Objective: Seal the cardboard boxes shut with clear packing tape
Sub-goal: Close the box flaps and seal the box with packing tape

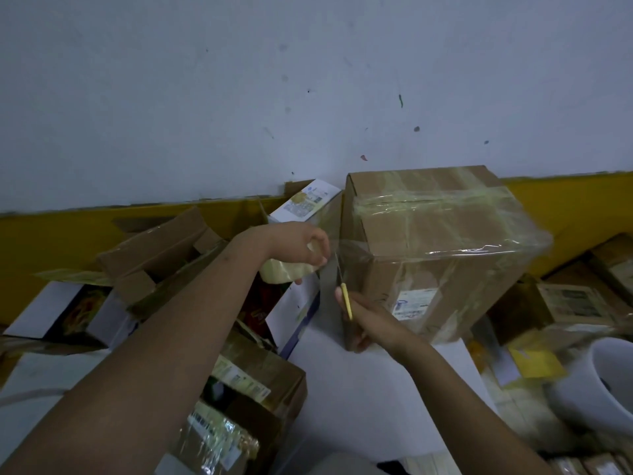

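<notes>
L hand (301, 248) grips tape roll (287, 270), R hand (370, 323) holds cutter (346, 299) by box (435, 248)

Centre frame: left hand (301, 246) gripping tape roll (287, 270), right hand (368, 322) holding yellow-handled cutter (346, 299) against taped cardboard box (442, 255).

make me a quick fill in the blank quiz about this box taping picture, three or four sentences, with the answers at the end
1. The left hand holds a roll of clear ____.
2. The right hand grips a cutter with a ____ handle.
3. The tape strip stretches from the roll to the big cardboard ____.
4. Behind the box, the wall's lower band is painted ____.

Answers: tape; yellow; box; yellow
</notes>
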The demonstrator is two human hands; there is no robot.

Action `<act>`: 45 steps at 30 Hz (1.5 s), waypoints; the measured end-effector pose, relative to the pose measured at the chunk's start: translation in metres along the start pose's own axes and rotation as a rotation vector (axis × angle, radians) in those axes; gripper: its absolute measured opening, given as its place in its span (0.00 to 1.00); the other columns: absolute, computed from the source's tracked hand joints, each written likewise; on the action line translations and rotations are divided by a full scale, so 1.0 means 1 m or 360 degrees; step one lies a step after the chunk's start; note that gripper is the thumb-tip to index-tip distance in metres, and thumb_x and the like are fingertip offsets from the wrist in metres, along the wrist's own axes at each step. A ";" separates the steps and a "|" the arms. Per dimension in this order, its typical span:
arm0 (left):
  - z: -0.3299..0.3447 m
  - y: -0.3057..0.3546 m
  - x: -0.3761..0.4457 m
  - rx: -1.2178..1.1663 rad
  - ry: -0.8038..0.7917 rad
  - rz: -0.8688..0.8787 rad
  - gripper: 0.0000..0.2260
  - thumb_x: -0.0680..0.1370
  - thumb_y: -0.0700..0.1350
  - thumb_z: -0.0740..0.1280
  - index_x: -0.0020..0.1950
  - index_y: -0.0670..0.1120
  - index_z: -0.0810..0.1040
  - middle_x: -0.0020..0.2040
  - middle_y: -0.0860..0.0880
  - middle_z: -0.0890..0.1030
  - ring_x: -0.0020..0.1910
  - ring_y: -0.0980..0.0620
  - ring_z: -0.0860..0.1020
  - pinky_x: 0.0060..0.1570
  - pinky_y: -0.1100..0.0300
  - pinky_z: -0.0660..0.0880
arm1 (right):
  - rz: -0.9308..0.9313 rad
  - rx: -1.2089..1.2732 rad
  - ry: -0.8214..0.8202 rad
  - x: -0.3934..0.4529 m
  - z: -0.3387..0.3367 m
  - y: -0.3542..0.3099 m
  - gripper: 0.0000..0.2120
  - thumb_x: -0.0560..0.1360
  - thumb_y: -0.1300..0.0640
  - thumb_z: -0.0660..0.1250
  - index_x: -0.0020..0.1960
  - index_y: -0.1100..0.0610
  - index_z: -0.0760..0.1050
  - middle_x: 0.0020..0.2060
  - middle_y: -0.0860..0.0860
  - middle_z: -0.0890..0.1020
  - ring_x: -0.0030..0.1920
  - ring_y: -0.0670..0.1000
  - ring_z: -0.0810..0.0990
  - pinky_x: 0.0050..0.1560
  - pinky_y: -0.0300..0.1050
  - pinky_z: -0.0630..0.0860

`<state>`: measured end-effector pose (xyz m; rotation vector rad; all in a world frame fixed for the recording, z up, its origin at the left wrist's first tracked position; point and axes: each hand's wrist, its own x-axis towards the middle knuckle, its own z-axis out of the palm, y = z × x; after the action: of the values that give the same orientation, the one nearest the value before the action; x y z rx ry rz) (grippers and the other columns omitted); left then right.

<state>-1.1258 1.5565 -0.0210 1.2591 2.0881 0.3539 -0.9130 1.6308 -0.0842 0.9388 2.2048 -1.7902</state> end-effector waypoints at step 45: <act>0.090 -0.019 -0.023 -0.0880 0.0950 -0.0294 0.09 0.82 0.52 0.67 0.61 0.53 0.79 0.58 0.55 0.78 0.58 0.54 0.74 0.55 0.57 0.71 | -0.0838 -0.1633 0.1424 0.059 -0.033 -0.026 0.28 0.81 0.45 0.53 0.72 0.64 0.71 0.69 0.60 0.75 0.71 0.59 0.71 0.73 0.56 0.65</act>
<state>-1.0722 1.5180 -0.0888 0.6671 2.3139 1.2442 -0.9647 1.6808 -0.0822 0.9912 3.4906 0.0354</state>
